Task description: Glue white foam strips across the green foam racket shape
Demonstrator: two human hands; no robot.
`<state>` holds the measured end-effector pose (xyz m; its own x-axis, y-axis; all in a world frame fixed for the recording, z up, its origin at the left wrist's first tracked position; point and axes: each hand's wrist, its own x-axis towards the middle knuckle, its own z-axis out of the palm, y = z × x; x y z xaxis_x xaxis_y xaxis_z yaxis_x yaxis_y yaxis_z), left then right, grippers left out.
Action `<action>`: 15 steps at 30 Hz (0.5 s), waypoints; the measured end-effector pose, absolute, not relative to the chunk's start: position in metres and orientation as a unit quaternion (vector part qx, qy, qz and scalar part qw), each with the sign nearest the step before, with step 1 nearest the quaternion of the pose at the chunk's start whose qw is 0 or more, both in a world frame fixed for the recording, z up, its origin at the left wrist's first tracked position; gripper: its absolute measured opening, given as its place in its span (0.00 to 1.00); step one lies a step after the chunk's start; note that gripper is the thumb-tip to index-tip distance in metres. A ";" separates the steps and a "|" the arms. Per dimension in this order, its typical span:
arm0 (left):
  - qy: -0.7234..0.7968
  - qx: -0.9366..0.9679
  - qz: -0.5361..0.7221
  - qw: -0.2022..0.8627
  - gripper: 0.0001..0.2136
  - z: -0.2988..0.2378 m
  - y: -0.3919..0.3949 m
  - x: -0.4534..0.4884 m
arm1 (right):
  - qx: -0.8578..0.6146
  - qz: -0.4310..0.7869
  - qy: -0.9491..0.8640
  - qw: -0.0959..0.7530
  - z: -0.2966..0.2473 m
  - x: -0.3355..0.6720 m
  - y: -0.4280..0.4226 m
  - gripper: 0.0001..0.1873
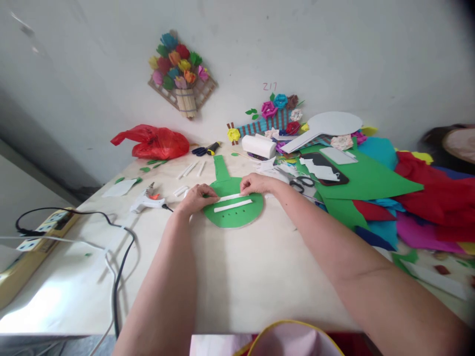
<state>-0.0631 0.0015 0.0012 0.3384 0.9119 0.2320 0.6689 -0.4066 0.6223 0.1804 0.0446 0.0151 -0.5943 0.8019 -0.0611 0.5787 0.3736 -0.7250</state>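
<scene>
A green guitar-shaped cutout (237, 220) lies flat on the table, its narrow neck (221, 169) pointing away from me. A white paper strip (229, 197) rests across its round body, held at both ends. My left hand (198, 199) pinches the left end of this strip. At the right end, the fingers of my right hand (256, 184) are closed on it too. Just below and nearly parallel lies a second white strip (233, 205), untouched. Several small dark dots run in a row beneath it on the green surface.
A white glue gun (147, 199) sits left, its cord trailing toward a power strip (40, 242). Behind are a red plastic bag (154, 142), pliers (207, 149) and a white roll (259, 146). Scissors (302, 184), green sheets (371, 173) and coloured paper (426, 198) crowd the right.
</scene>
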 end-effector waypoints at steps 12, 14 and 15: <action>0.565 0.745 0.274 0.226 0.15 0.009 -0.004 -0.058 | -0.421 0.350 -0.826 0.137 0.016 0.181 0.046 0.08; 0.567 0.744 0.271 0.227 0.15 0.010 -0.005 -0.057 | -0.419 0.348 -0.828 0.135 0.018 0.181 0.045 0.10; 0.567 0.745 0.270 0.225 0.15 0.011 -0.005 -0.057 | -0.417 0.350 -0.828 0.136 0.018 0.181 0.044 0.11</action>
<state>-0.0570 -0.0049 0.0106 0.2105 0.9663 0.1480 0.7233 -0.2558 0.6415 0.1814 0.0444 0.0185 -0.6156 0.7853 -0.0661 0.5943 0.4075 -0.6933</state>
